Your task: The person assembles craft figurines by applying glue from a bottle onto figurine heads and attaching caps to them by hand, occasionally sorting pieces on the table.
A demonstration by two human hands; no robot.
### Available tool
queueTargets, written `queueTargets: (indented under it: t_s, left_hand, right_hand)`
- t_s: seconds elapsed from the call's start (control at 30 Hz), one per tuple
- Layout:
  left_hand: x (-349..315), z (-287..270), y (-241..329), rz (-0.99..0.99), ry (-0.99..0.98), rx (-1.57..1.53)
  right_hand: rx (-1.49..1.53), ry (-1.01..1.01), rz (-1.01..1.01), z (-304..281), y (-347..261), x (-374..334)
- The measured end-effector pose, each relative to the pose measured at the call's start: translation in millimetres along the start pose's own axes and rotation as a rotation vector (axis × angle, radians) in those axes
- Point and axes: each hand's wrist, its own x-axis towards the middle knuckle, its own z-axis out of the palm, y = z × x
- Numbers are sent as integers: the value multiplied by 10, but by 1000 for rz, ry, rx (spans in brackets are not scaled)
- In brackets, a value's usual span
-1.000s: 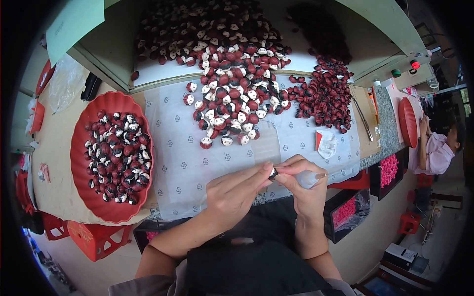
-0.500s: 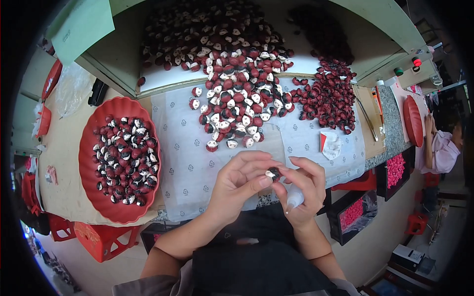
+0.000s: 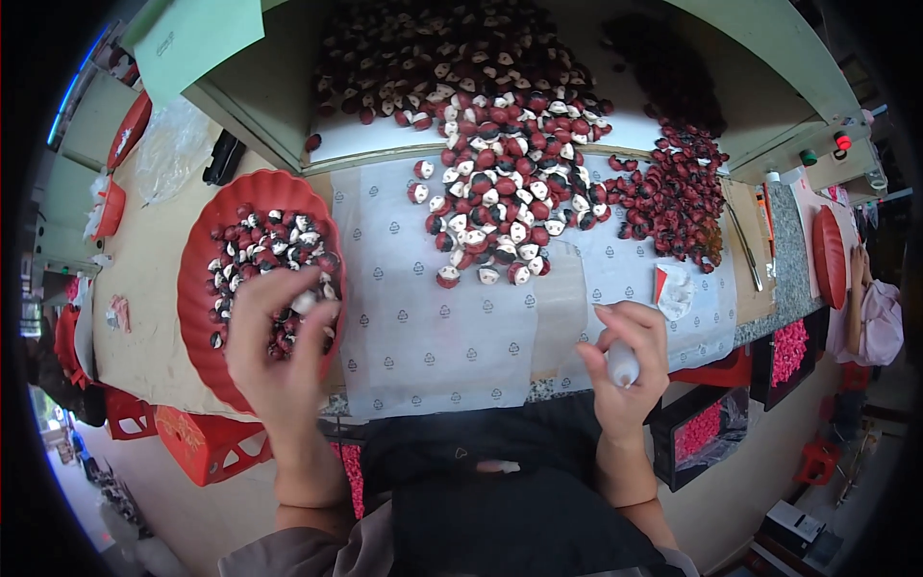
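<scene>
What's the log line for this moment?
left hand: over red scalloped bowl of small rounded red, black and white pieces; grip unclear | right hand: holding small translucent whitish bottle

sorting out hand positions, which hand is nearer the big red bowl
Left. The left hand is over the right part of the big red bowl; the right hand is well off to the bowl's right, holding a bottle.

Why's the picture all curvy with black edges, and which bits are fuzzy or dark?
Head view: the fisheye lens bends straight edges, like the green cabinet, and leaves the rim black; head view: the left hand looks slightly blurred over the red bowl; head view: the cabinet's back is shadowy.
</scene>
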Motion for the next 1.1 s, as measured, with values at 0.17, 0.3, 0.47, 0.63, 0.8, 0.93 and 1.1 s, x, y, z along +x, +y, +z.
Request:
queueTargets:
  t_s: [0.17,0.3,0.47,0.63,0.8,0.93,1.1]
  left_hand:
    - [-57,121,21,150,12,88]
    - [-104,544,157,-41,-251,25]
    - [-154,749,24,19,-270,70]
    - [-186,715,132,-302,-279,-712]
    - [-172,823,366,-482,-519,-1265]
    - [-193,954,454,-705,-731,-1582]
    - [-262,1038,472,-853,-779,-1810]
  right_hand:
    - [-43,-19,-10,-14,22,9]
    - [241,62,35,-26,48,-33]
    - [421,-16,59,-149,133,-114]
    - [392,-67,164,-271,-38,-47]
    - [532,42,194,-323,-111,-67]
    - [519,175,67,-387,-72,-119]
    - [726,356,134,-335,-197,-61]
